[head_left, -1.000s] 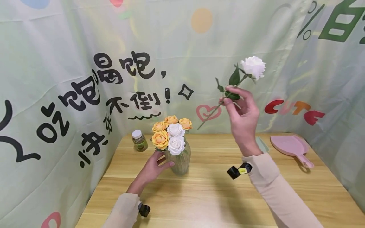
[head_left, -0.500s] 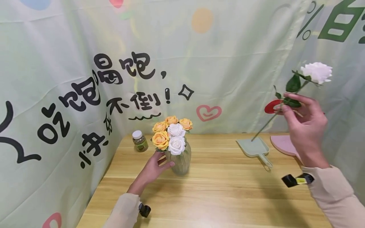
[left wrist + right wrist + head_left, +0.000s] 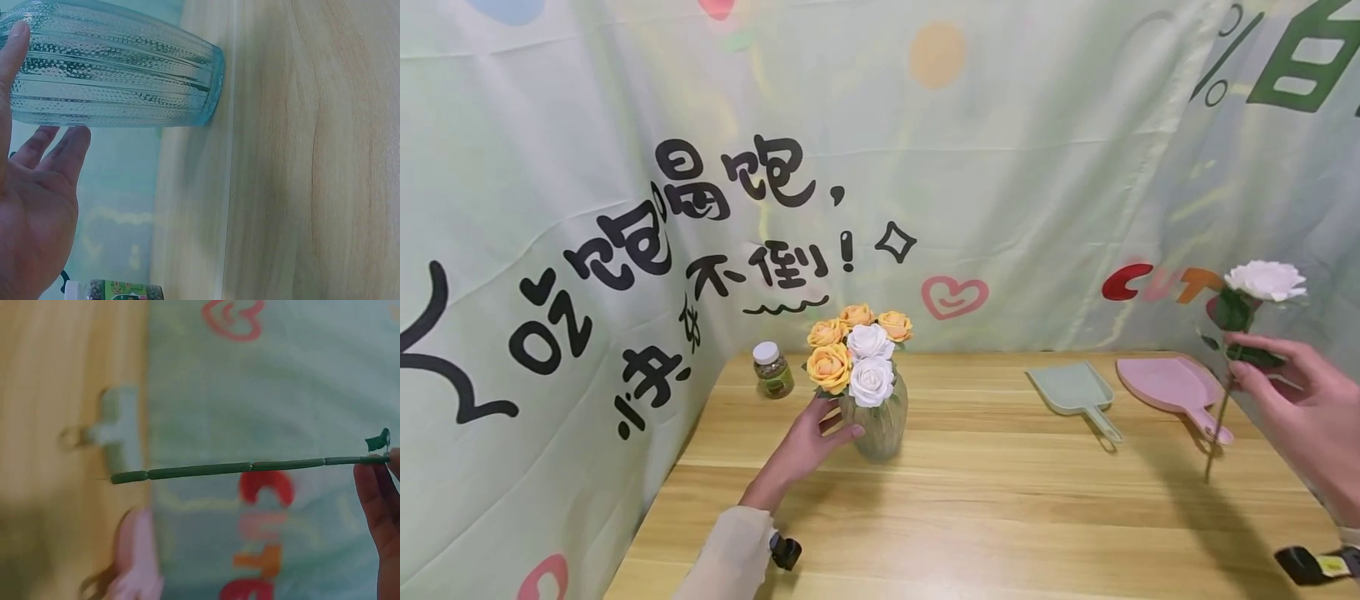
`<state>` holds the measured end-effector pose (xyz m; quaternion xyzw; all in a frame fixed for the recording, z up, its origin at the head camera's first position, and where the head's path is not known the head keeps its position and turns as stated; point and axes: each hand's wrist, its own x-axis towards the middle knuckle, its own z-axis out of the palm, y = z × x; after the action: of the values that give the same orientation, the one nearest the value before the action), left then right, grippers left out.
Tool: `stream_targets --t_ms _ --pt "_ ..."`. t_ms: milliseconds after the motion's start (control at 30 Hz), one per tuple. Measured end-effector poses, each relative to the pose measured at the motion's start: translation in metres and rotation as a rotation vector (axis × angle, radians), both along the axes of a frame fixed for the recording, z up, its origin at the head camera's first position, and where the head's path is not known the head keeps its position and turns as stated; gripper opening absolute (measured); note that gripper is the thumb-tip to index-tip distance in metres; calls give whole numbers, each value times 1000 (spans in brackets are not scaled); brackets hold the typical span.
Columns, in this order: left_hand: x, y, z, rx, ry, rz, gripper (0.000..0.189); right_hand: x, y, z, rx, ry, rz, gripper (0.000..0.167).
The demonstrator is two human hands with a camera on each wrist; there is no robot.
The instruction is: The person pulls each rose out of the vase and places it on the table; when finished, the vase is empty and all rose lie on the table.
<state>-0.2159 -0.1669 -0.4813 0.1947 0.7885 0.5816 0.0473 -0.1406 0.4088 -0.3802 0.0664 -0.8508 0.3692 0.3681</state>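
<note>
A ribbed glass vase stands upright on the table, filled with several orange roses and two white roses. My left hand holds the vase from its left side; the left wrist view shows the thumb over the front of the glass vase and fingers behind it. Far to the right, my right hand pinches a single white artificial rose by its stem, just under the leaves. Its bloom is up and the thin stem hangs down above the table.
A small white-capped jar sits behind the vase to the left. Toward the back right lie a grey-green dustpan and a pink dustpan. Printed fabric encloses the wooden table at the back and sides.
My right hand has carried the white rose far to the right, then lower, and its stem has swung from slanted to nearly upright. The left hand stays at the vase.
</note>
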Motion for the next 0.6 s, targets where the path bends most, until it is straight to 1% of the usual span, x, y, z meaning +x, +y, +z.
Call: stream_targets --t_ms 133,200,333,433,467,500,600 --pt "0 2 -1 -1 2 -1 86 9 31 -26 -32 13 101 46" --pt "0 2 -1 -1 0 -1 86 13 46 -40 -56 -3 137 50" --pt "0 2 0 0 -5 1 86 20 73 -68 -80 -54 137 54" --pt "0 2 0 1 -3 1 85 26 85 -84 -103 -78 128 59" --pt "0 2 0 -2 0 1 85 29 87 -90 -143 -77 173 60" --pt "0 2 0 -4 3 1 85 31 88 -94 -158 -87 195 61" --pt "0 1 1 -1 7 2 84 40 86 -106 -165 -204 217 66"
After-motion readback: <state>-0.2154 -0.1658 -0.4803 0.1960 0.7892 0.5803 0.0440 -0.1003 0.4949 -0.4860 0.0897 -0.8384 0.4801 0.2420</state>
